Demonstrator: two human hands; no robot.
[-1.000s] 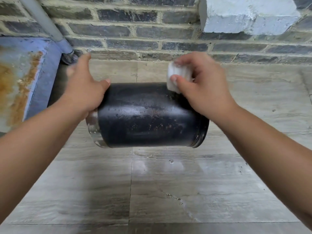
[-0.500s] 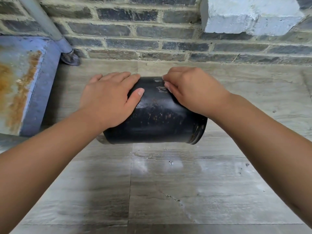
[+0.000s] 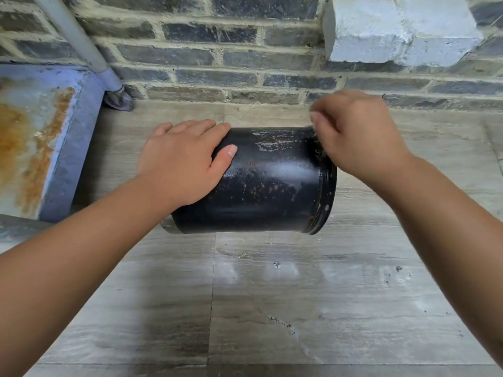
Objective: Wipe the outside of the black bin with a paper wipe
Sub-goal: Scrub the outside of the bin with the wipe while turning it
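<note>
The left hand (image 3: 182,161) lies flat on the bin (image 3: 272,183), pinning it sideways against rolling. Beyond that palm, the right hand (image 3: 356,137) is clenched at the rim, wipe hidden.

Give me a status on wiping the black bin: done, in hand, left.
Done: hard to credit much; the black bin, lying on its side, has a glossy band along its upper face. In hand: the left hand lies flat on one end, steadying it, while the right hand is curled at the other end's rim; no paper wipe shows there. Left: rusty specks cover the side facing the camera, and the underside is hidden.
</note>
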